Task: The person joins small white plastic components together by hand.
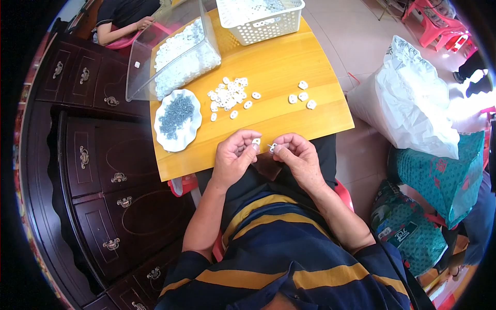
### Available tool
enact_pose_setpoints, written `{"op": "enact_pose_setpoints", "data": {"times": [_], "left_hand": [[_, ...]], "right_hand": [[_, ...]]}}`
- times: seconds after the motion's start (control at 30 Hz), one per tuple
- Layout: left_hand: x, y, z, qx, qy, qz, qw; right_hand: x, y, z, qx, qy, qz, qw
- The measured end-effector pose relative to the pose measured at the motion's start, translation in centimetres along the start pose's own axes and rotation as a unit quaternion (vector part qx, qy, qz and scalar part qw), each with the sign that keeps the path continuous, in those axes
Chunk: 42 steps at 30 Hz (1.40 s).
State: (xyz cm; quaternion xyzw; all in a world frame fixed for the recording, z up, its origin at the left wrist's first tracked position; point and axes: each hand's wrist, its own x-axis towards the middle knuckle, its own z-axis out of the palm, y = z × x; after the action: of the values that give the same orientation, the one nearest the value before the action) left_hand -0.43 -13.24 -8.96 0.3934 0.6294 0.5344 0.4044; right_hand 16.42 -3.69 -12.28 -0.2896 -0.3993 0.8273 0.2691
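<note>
My left hand (pixel 235 157) pinches a small white plastic piece (pixel 256 141) between thumb and finger, just past the table's near edge. Close beside it, my right hand (pixel 298 158) is closed on another small white plastic piece (pixel 273 148), with a thin metal screw sticking out toward the left. Ahead of my hands lies a loose heap of white two-holed plastic pieces (pixel 227 95). Several more white pieces (pixel 303 96) sit apart on the right. Dark grey screws (pixel 176 114) fill a white scalloped dish (pixel 195 135) at the table's left edge.
A clear bin (pixel 139 77) of white pieces stands at the far left of the wooden table (pixel 274 67), a white perforated basket (pixel 268 27) at the far end. Right of the table are a white sack (pixel 403 98) and teal bags (pixel 439 170). Another person's arm (pixel 121 34) shows beyond the bin.
</note>
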Motion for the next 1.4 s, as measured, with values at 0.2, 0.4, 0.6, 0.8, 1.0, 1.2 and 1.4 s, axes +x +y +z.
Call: {"op": "enact_pose_setpoints", "data": {"times": [0.2, 0.4, 0.6, 0.8, 1.0, 1.2, 1.4], "left_hand": [[-0.1, -0.1, 0.1, -0.006, -0.025, 0.001, 1.000], [-0.1, 0.2, 0.0, 0.057, -0.029, 0.030, 0.997], [-0.1, 0.8, 0.4, 0.084, -0.028, 0.034, 0.995], [-0.1, 1.2, 0.3, 0.119, -0.030, 0.053, 0.991], [0.2, 1.6, 0.6, 0.115, -0.044, 0.060, 0.991], [0.3, 1.7, 0.4, 0.146, -0.056, 0.058, 0.986], [0.3, 1.7, 0.5, 0.156, -0.068, 0.062, 0.983]], "right_hand": [[-0.1, -0.2, 0.2, 0.001, -0.009, 0.005, 1.000], [-0.2, -0.2, 0.2, -0.002, -0.019, 0.016, 1.000], [-0.2, -0.3, 0.3, -0.007, -0.022, 0.016, 1.000], [-0.1, -0.1, 0.1, -0.011, -0.023, 0.017, 1.000], [-0.1, 0.2, 0.0, -0.020, -0.015, 0.017, 1.000], [-0.1, 0.0, -0.3, -0.012, -0.028, 0.052, 0.998], [0.1, 0.0, -0.5, -0.026, -0.039, 0.103, 0.994]]}}
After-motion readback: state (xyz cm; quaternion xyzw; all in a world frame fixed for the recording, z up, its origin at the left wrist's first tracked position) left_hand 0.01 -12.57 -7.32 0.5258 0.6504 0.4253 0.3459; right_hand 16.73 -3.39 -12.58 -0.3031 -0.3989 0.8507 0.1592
